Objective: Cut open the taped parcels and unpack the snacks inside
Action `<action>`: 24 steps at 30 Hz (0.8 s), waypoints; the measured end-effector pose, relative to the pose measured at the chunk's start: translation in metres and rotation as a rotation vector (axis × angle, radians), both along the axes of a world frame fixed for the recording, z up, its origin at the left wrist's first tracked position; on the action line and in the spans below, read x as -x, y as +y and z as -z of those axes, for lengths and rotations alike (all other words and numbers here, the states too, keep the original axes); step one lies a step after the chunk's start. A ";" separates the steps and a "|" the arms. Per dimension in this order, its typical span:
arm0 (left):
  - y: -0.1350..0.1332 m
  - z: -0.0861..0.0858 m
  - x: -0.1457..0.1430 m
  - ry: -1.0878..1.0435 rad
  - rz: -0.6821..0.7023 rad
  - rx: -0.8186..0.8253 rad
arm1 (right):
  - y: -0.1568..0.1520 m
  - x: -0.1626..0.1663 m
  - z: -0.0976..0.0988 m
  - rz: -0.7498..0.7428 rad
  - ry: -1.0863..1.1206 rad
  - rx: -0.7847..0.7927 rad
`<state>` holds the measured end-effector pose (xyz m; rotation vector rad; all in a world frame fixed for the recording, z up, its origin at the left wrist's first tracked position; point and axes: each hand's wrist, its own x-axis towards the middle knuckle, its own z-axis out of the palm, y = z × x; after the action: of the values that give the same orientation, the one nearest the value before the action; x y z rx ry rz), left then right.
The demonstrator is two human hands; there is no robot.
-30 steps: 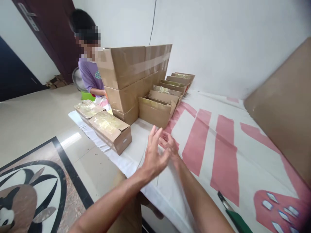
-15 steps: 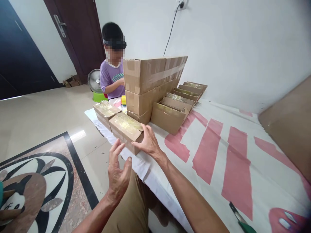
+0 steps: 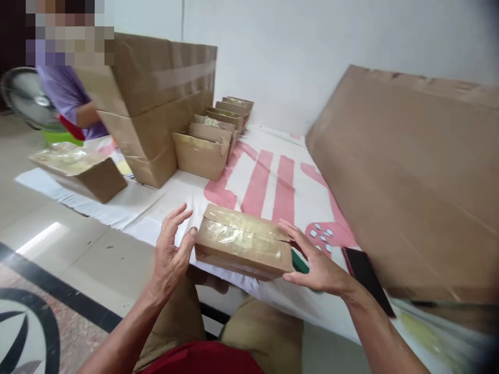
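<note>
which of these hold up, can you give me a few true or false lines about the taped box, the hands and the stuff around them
1. The left hand and right hand are at opposite ends of the taped box. True.
2. The taped box's flaps stand open. False: clear tape holds them shut.
3. Large cartons are stacked beyond it, to the left. True.
4. The sheet has blue stripes. False: they are red.

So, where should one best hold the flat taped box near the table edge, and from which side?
Probably by its two short ends, one hand from each side: the taped box lies flat and long across, its top slick with tape.
</note>
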<state>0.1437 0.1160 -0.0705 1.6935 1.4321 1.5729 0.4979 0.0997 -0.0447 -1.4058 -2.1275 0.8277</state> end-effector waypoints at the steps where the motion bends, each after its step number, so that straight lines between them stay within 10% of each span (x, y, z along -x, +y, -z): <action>1: 0.004 0.000 -0.006 0.032 0.039 0.012 | -0.008 -0.008 0.001 0.023 0.023 -0.006; 8: 0.013 0.005 -0.030 0.118 0.072 0.065 | -0.044 -0.058 0.040 0.480 -0.064 -0.077; 16: 0.004 0.003 -0.031 0.109 0.026 0.081 | -0.041 -0.034 0.102 0.436 -0.584 -0.198; 24: 0.026 0.002 -0.029 -0.250 0.036 0.295 | -0.041 -0.067 0.063 0.677 -0.057 -0.099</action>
<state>0.1722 0.1423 -0.0721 1.2979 1.4147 1.4153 0.5646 0.0591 -0.1079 -1.9318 -1.5234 0.4093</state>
